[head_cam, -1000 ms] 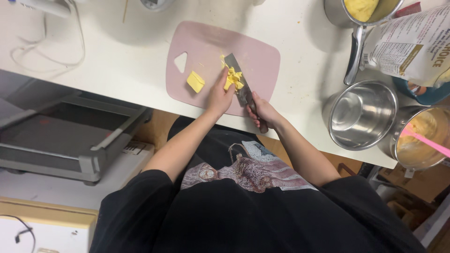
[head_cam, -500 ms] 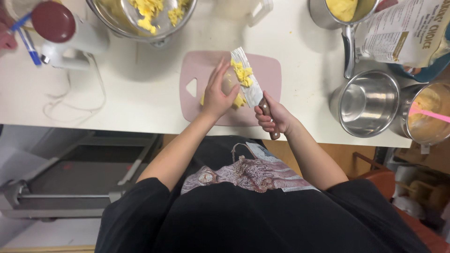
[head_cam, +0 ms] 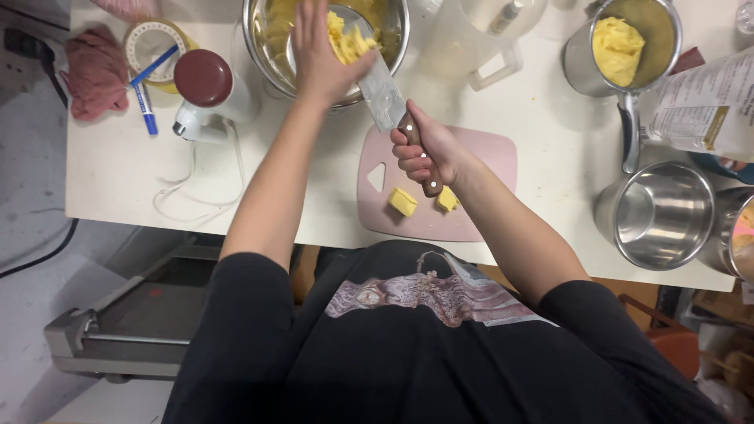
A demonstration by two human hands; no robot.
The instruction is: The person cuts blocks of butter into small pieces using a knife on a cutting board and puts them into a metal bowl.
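Butter pieces (head_cam: 349,43), pale yellow, sat heaped on the flat of a knife (head_cam: 382,98) blade held out over a large steel mixing bowl (head_cam: 326,39) at the far edge of the white table (head_cam: 118,169). The right hand (head_cam: 428,149) was wrapped fully closed around the knife's brown riveted handle, fingers curled under and thumb on top, wrist bent so the blade pointed up and away towards the bowl. That forearm ran back diagonally across a pink cutting board (head_cam: 487,184) to the black sleeve. The left hand (head_cam: 318,55) was stretched forward over the bowl, flat and open, holding nothing; its palm and fingers lay against the butter on the blade, the thumb spread towards the knife. The left arm was nearly straight, reaching from the shoulder over the table edge.

Two more butter cubes (head_cam: 403,202) lay on the cutting board just beside the knife handle's end, near the board's hanging hole. Left of the bowl stood a white appliance with a dark red lid (head_cam: 203,82), a blue pen (head_cam: 145,98) and a pinkish cloth (head_cam: 96,71). To the right were a saucepan of yellow dough (head_cam: 620,47), a paper bag (head_cam: 707,110) and an empty steel pot (head_cam: 660,213)
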